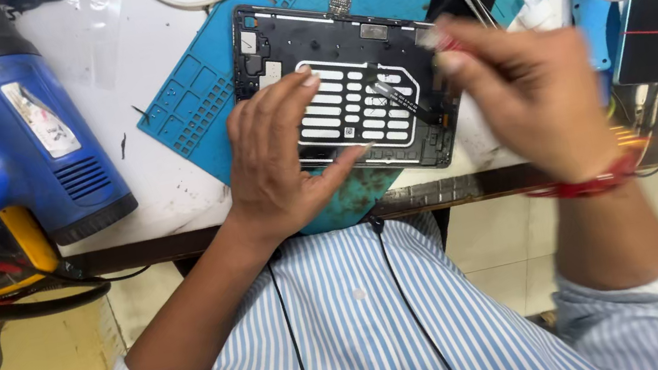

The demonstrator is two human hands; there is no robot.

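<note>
On the bench (170,184), beside the blue heat gun (31,135), we keep the opened tablet frame (347,76) lying flat on the blue repair mat (194,109). Our left hand (282,166) presses open-palmed on it to steady it, while our right hand (526,92) pinches a thin pointed tool (404,103), probably tweezers, tip down inside the frame.

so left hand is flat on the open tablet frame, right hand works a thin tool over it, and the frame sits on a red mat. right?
Not quite: the mat is blue-teal, not red, as the head view shows. The rest holds: the left hand presses on the open tablet frame, and the right hand works a thin tool over it.
</note>
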